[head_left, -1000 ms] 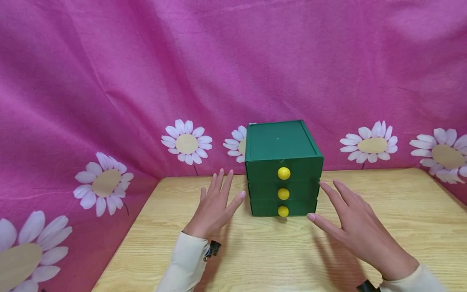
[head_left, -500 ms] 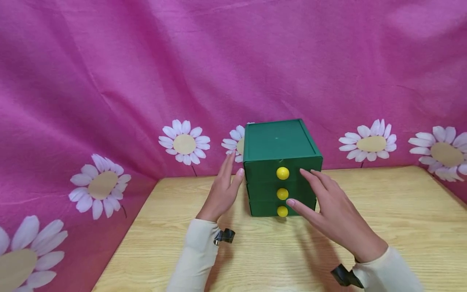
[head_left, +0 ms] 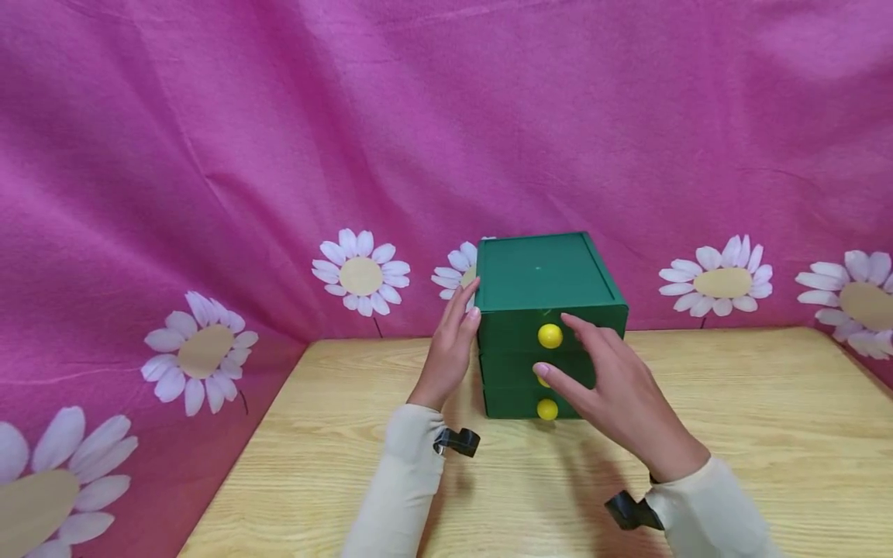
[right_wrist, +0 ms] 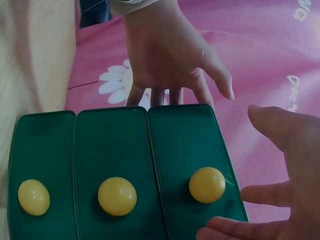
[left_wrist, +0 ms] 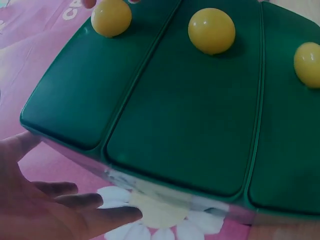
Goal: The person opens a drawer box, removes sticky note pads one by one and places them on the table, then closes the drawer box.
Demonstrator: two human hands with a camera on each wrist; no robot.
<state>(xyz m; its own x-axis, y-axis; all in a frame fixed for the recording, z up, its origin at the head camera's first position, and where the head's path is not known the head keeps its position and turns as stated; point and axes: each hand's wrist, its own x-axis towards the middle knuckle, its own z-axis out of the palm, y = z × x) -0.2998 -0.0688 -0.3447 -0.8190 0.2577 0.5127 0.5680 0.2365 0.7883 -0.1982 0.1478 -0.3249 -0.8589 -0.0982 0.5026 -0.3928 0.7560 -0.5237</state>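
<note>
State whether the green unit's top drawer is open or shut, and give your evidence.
Shut: the top drawer looks flush with the middle drawer and bottom drawer, not pulled forward.

We see a green drawer unit with yellow knobs, a pale wood-grained bench, cream sleeves, black wrist pieces, and a magenta cloth patterned with white, beige-centred daisies.
</note>
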